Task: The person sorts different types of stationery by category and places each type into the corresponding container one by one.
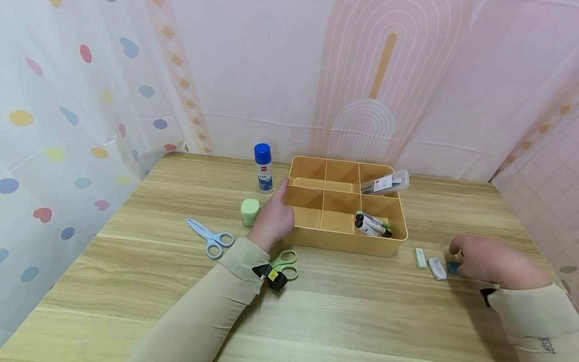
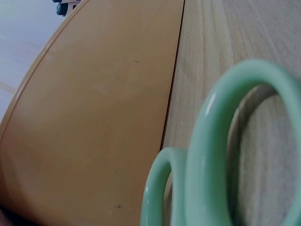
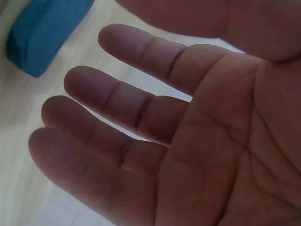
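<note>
My left hand is at the left front corner of an orange-yellow divided organizer box, index finger stretched along its left side. The left wrist view shows the box's outer wall close up. Green scissors lie by the left wrist, their handle loops large in that view. At the right, my right hand hovers over a dark blue eraser, palm down. Its fingers are extended and apart from the blue eraser in the right wrist view.
A whitish eraser and a pale green block lie beside the blue eraser. Markers and a clear case are in the box. Left of it are a blue-capped tube, a light green rounded object and blue scissors.
</note>
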A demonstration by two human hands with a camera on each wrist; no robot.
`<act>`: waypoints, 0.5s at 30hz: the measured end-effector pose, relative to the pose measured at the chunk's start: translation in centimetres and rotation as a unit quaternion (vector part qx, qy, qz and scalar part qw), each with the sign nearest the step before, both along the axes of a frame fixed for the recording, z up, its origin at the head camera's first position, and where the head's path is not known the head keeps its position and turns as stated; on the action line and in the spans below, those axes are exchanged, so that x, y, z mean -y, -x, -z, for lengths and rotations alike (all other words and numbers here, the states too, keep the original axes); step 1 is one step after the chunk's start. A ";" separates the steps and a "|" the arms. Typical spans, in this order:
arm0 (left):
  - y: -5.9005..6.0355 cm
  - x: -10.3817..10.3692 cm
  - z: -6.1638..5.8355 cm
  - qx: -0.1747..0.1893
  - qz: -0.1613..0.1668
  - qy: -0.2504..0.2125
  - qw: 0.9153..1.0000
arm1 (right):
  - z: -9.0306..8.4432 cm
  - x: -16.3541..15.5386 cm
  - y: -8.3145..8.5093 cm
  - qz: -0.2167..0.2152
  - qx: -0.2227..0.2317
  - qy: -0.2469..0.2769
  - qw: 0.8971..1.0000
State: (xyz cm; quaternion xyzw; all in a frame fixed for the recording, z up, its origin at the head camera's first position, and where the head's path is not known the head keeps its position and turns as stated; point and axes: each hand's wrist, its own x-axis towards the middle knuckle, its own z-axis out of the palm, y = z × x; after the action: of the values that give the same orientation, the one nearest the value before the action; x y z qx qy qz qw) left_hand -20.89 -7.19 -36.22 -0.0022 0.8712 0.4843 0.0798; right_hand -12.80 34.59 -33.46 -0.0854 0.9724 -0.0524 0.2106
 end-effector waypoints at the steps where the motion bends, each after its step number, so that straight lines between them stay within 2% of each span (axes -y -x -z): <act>1: 0.0 0.0 0.0 -0.001 0.001 0.000 1.000 | 0.1 0.0 0.0 0.000 0.000 0.003 1.000; 8: 0.0 0.1 0.0 -0.006 0.004 0.010 1.000 | 0.7 0.0 -0.1 0.001 -0.011 0.021 1.000; 15: 0.0 0.0 0.0 -0.003 0.002 0.007 1.000 | 1.2 0.3 -0.1 0.013 -0.001 0.026 1.000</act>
State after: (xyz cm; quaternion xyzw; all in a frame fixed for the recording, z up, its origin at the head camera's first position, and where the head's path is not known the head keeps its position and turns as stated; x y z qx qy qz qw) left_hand -20.84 -7.22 -36.26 0.0001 0.8748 0.4781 0.0785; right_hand -12.71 34.32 -34.66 -0.0782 0.9720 -0.0806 0.2062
